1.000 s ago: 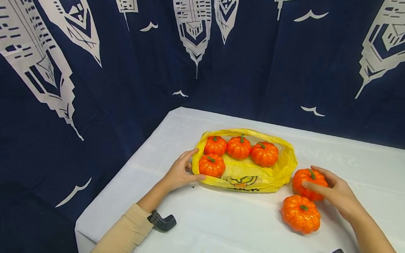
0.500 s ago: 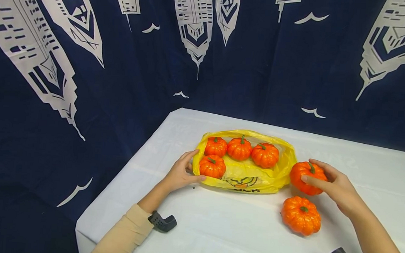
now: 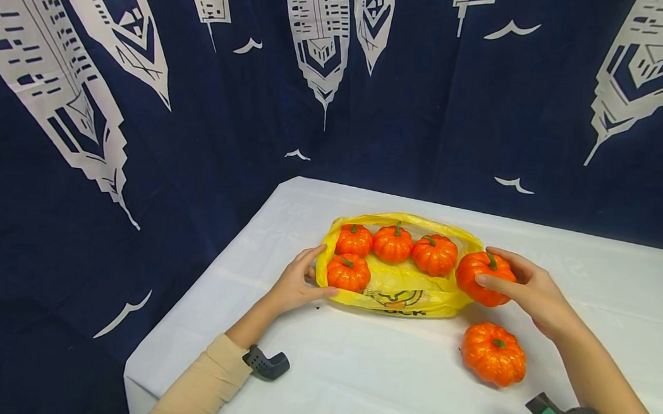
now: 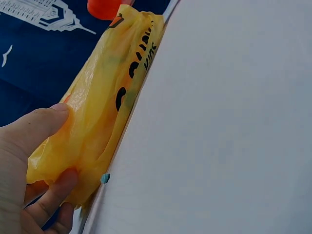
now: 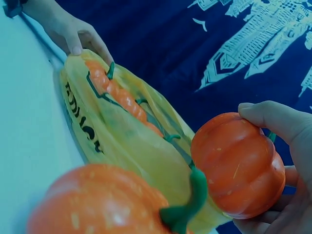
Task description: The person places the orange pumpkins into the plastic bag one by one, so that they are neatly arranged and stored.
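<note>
A yellow plastic bag [image 3: 442, 305] with dark print lies with its mouth spread wide. Inside it sit several orange toy pumpkins [image 3: 435, 256] with green stems. At the bag's left end my left hand [image 3: 295, 282] holds the plastic, its thumb [image 4: 45, 122] on one side and curled fingers on the other. My right hand [image 3: 539, 299] grips another orange pumpkin [image 5: 239, 165] between thumb and fingers, raised at the bag's right end and covering part of its rim. One more pumpkin [image 3: 493, 355] rests on the table, just below the held one.
The table has a white cloth [image 3: 367, 374], and its left edge runs close to my left forearm. Behind it hangs a dark blue curtain [image 3: 405, 123] with white building and bird prints. Dark devices [image 3: 265, 363] are strapped to both wrists.
My right hand has lifted the pumpkin from the table and carried it up and left to the bag's right rim. My left hand and the bag stay nearly still.
</note>
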Available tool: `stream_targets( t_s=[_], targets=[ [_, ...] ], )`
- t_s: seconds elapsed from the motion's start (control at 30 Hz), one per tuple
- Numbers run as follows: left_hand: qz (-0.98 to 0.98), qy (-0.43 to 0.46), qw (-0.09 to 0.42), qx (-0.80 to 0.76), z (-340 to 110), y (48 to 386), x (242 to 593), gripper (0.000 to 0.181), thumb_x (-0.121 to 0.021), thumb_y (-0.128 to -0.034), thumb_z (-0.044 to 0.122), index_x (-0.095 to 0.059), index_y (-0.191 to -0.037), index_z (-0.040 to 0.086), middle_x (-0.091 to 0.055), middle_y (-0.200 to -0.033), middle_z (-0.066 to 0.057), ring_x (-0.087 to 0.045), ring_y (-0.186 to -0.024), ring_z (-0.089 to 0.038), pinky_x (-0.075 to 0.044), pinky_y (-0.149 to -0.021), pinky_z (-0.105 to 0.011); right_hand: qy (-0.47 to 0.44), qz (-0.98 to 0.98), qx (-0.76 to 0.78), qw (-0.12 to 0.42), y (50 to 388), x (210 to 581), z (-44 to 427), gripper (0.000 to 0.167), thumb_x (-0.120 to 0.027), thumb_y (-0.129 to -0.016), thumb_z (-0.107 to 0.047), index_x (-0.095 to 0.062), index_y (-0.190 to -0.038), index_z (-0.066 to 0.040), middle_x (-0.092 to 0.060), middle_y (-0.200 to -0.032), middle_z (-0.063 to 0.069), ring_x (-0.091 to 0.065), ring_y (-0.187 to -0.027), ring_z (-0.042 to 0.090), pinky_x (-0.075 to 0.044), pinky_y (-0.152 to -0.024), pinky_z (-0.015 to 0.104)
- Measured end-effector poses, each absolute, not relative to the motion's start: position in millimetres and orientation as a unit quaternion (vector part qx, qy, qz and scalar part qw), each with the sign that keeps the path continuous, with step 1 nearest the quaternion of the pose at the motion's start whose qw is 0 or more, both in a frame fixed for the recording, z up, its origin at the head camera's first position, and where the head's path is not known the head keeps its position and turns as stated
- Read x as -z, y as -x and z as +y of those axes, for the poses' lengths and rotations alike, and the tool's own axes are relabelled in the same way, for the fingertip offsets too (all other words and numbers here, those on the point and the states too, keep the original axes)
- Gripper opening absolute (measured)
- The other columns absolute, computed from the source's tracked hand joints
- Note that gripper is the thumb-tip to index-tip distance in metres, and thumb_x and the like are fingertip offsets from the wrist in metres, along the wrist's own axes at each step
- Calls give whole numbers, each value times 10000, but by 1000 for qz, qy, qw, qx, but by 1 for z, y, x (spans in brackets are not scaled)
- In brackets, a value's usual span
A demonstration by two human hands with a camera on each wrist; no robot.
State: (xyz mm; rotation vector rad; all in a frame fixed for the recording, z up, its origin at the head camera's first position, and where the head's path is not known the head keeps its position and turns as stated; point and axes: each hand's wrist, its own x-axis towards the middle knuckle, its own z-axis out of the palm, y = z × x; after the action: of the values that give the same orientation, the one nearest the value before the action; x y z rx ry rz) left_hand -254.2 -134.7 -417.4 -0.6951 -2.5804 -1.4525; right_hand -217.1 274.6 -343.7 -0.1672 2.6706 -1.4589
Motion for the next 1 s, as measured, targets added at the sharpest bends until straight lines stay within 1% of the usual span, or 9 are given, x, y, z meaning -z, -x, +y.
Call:
stream_targets(
  t_s=[0.1,0.17,0.27,0.3,0.37,0.5,0.57,0.8,1.0],
  targets=[
    [-848,228,52,475,-134,254,417,876,-839,-770,200,-366,-1479,1,-457,-1384,-155,-541,-781,-186,-475,-794,-356,59,872,483,48,218,341,268,758,-616,-952,-396,-270,-1530,-46,-390,-1434,271,-409,-1204,347,-453,-868,329],
    [-848,229,53,474,-135,254,417,874,-839,-769,197,-368,-1478,1,-461,-1381,-153,-540,-779,-190,-476,-792,-355,61,868,490,50,218,338,263,767,-623,-948,-395,-265,-1533,-50,-381,-1440,274,-400,-1217,366,-443,-918,416],
    [-847,231,53,476,-135,254,417,874,-840,-769,189,-367,-1478,-3,-464,-1377,-153,-543,-778,-201,-478,-795,-362,67,861,502,53,220,336,256,776,-627,-947,-379,-252,-1537,-46,-358,-1457,284,-379,-1250,404,-381,-990,566],
    [-846,231,53,477,-135,254,417,876,-841,-769,187,-365,-1479,-3,-464,-1378,-153,-545,-778,-209,-478,-797,-368,67,858,506,54,221,335,253,780,-630,-946,-374,-247,-1538,-42,-351,-1462,288,-372,-1260,415,-355,-1004,597],
    [-844,232,52,480,-135,254,418,878,-841,-769,179,-361,-1481,-5,-458,-1383,-158,-549,-782,-233,-478,-802,-391,68,854,512,58,223,334,247,792,-638,-941,-367,-239,-1539,-35,-335,-1474,293,-357,-1282,432,-324,-1022,622],
    [-839,235,49,488,-135,254,418,886,-841,-765,151,-348,-1481,-22,-446,-1392,-184,-560,-794,-298,-479,-816,-463,67,849,520,66,226,333,235,816,-664,-926,-362,-234,-1544,-48,-309,-1494,291,-328,-1322,448,-293,-1044,628],
    [-838,236,48,490,-135,254,418,889,-841,-764,143,-344,-1481,-27,-445,-1391,-190,-563,-796,-306,-480,-821,-476,66,847,522,72,226,332,229,825,-675,-917,-367,-238,-1546,-61,-304,-1500,287,-315,-1335,450,-281,-1052,625],
    [-845,231,46,479,-135,254,417,879,-841,-766,168,-360,-1483,3,-459,-1383,-147,-551,-782,-189,-493,-825,-350,65,839,534,77,227,329,208,836,-712,-888,-386,-280,-1541,-93,-337,-1495,256,-340,-1325,425,-295,-1068,584],
    [-844,231,48,482,-135,254,417,880,-841,-767,189,-363,-1483,9,-458,-1386,-151,-554,-791,-187,-493,-825,-357,80,826,553,74,230,329,197,809,-727,-881,-363,-319,-1529,-103,-348,-1500,225,-361,-1321,397,-298,-1081,548]
  ],
)
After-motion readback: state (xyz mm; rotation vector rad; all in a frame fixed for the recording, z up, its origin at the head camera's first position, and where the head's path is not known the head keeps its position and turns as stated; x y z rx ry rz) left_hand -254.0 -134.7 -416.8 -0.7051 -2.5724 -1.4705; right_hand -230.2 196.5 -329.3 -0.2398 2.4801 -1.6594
